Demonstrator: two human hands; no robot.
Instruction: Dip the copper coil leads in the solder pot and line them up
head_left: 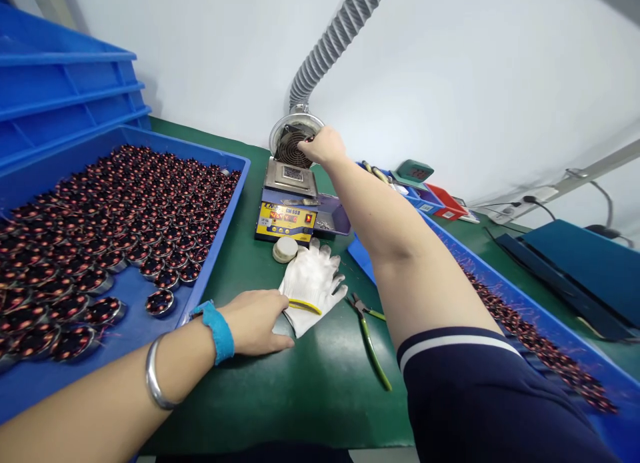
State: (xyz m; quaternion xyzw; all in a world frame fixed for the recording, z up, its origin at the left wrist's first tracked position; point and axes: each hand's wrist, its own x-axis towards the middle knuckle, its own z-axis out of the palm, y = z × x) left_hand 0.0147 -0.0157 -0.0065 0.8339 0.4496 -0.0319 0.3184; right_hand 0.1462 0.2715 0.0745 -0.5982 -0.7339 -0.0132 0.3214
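Note:
My left hand (257, 319) lies on the green table, fingers stretched out, its fingertips at the cuff of a pair of white work gloves (315, 279). My right hand (325, 146) is raised in front of the round fume-extractor hood (299, 143) with its fan grille. Its fingers pinch a small dark and reddish piece (309, 139), mostly hidden, that looks like the motor stators in the tray. Below that hand stands a solder pot (285, 213) with a yellow front, a red digital display and a square bath (292, 173). Round pale discs (285, 249) sit before it.
Many copper-wound stators (160, 303) fill a blue tray (240, 183) on the left, beside stacked blue crates (70, 76). Green-handled cutters (370, 343) lie at centre right. A purple bin (340, 213), another blue tray (540, 323) and a red bin (443, 199) are to the right.

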